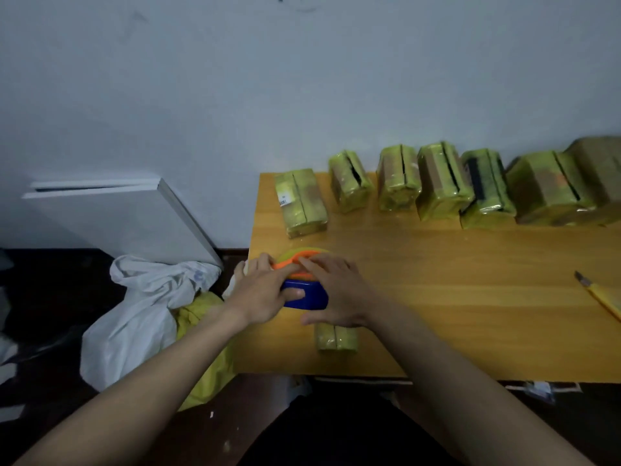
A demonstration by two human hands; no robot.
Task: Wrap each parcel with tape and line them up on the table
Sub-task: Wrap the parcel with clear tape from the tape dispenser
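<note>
**Q:** What have you got hold of?

**Me:** My left hand (265, 294) is wrapped round the blue handle of the tape dispenser (304, 284), thumb across its side. My right hand (336, 290) lies flat over the orange top with the fingers fairly straight, pressing rather than clutching.

**Q:** And the parcel you're working on?

**Me:** The parcel (336, 338) sits just under and nearer me than my right palm, its end poking out below my wrist on the wooden table (437, 297). Whether the dispenser touches it, I can't tell; my hands hide that.

**Q:** How will it handle?

**Me:** I'd judge it light and fairly stiff, but the glossy yellow tape looks slick. I'd take it across its two long sides, not the taped top.

**Q:** Where does it go?

**Me:** Beyond my grip, the row of wrapped parcels (443, 183) runs along the wall to the right; the nearest one (300, 201) stands straight ahead of my fingers. A utility knife (601, 297) lies well off to my right.
</note>
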